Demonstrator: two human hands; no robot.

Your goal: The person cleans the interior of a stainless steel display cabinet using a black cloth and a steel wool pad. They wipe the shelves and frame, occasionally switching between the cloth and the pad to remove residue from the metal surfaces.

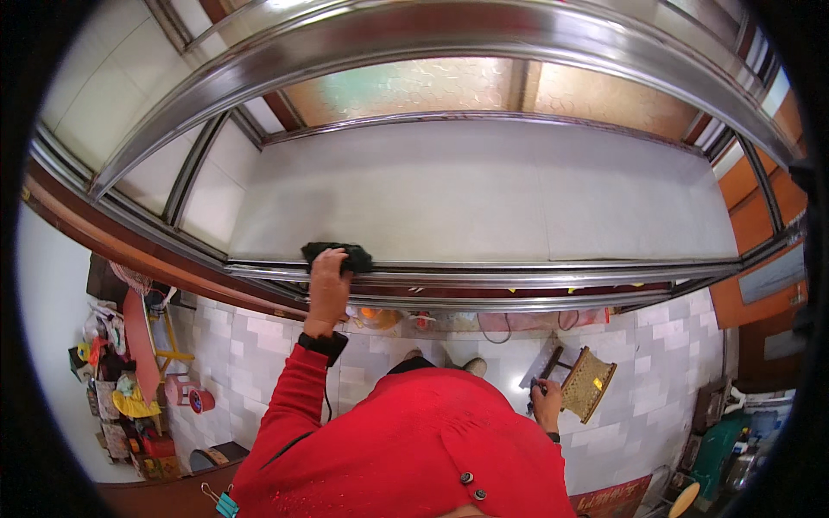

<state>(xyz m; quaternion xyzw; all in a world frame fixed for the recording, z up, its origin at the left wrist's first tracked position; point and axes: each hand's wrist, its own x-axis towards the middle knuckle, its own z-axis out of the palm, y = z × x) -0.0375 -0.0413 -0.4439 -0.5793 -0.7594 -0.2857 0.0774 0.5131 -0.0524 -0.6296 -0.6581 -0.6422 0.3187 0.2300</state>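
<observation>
My left hand [330,288] is closed around a dark, bunched cloth [359,258], which rests against the front metal rail [492,275] of a framed window recess. Behind the rail stretches a pale tiled ledge [414,194]. Down at my side, my right hand [549,403] has its fingers curled around a small dark item [532,403], possibly cloth; most of it is hidden. Just past that hand, a woven-seat stool [588,384] is on the tiled floor.
A curved metal bar [440,32] crosses above the ledge, before textured glass panes [414,90]. Floor level left holds a pink stool [178,390], a red folding board [138,346] and piled goods [136,401]. A green container [715,447] stands lower right.
</observation>
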